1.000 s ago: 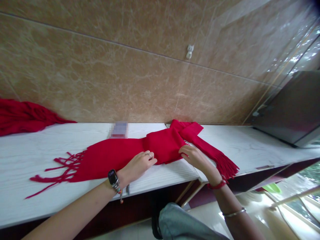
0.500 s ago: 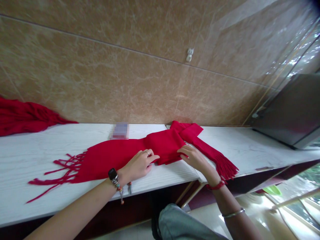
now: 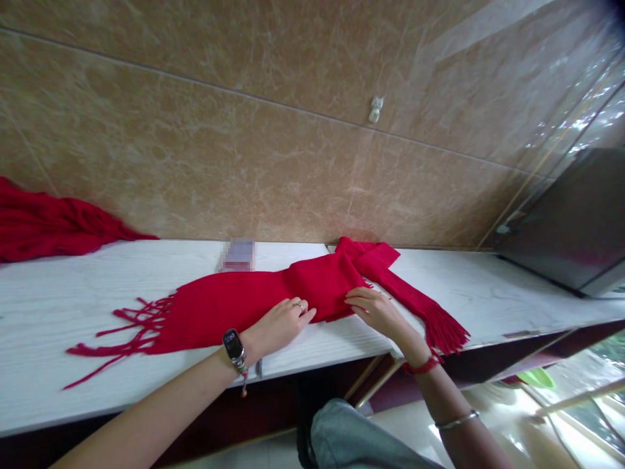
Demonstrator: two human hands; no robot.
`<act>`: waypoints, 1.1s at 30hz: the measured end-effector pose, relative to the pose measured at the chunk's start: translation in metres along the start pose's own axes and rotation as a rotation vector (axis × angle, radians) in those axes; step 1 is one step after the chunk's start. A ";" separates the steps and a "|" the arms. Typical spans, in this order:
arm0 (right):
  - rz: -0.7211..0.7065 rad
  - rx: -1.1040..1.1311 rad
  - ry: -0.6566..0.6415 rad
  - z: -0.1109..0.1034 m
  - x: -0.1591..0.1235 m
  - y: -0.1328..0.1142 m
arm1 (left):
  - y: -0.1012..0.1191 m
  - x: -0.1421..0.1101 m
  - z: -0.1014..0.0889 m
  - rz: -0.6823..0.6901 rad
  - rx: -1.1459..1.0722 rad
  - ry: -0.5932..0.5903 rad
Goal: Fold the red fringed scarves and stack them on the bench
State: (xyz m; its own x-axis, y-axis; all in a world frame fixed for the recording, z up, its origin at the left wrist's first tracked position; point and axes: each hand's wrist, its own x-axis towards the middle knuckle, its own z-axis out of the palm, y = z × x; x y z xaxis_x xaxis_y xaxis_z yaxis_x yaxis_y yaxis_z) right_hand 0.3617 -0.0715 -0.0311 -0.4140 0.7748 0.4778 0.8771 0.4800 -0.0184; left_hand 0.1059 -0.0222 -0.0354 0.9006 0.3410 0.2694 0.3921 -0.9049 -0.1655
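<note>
A red fringed scarf (image 3: 224,306) lies along the white tabletop, its left part flat with loose tassels and its middle folded in layers. My left hand (image 3: 280,326) is at the lower edge of the fold, fingers closed together on the cloth, some fingertips hidden. At the fold's right edge, my right hand (image 3: 375,312) has its bent fingers on the cloth, the thumb mostly hidden. Beyond that hand, a narrower red fringed length (image 3: 415,293) runs diagonally to the right; whether it is the same scarf I cannot tell.
Another bunched red cloth (image 3: 53,225) lies at the far left against the marbled wall (image 3: 205,156). A small blurred packet (image 3: 239,255) sits behind the scarf. A dark grey box-shaped object (image 3: 566,221) stands at the right end of the white tabletop (image 3: 469,283).
My left hand has shifted slightly right along the scarf's lower edge, its fingers drawn closer together. My right hand stays at the fold's right edge. The camera view has moved slightly.
</note>
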 end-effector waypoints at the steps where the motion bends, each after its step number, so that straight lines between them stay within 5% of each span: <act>1: -0.008 0.002 0.000 0.000 0.000 0.000 | 0.001 0.001 0.001 0.000 -0.011 0.004; 10: -0.001 0.082 -0.130 -0.014 0.003 -0.007 | 0.008 0.005 0.002 0.038 -0.252 0.028; 14: 0.024 0.117 -0.055 -0.020 0.019 -0.016 | 0.008 0.004 0.004 0.034 -0.321 -0.036; 17: 0.023 0.093 -0.030 -0.008 0.041 -0.019 | 0.008 0.001 0.003 0.062 -0.346 -0.096; 20: -0.042 0.062 -0.136 0.014 0.059 -0.013 | 0.006 -0.002 -0.001 0.096 -0.361 -0.124; 24: -0.075 0.001 -0.277 0.038 0.065 0.001 | 0.003 -0.007 -0.005 0.053 -0.394 -0.034; 28: 0.018 -0.021 -0.231 0.041 0.064 0.008 | 0.004 -0.007 -0.005 0.041 -0.307 0.010; 33: -0.078 0.084 -0.338 0.035 0.069 -0.003 | 0.007 -0.005 -0.007 -0.135 -0.205 -0.033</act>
State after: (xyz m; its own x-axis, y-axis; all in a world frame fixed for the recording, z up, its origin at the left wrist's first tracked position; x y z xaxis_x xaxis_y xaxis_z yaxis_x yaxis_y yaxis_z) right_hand 0.3224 -0.0051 -0.0287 -0.5488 0.8198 0.1633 0.8221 0.5647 -0.0725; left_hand 0.1027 -0.0320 -0.0310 0.8495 0.4675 0.2446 0.4663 -0.8821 0.0664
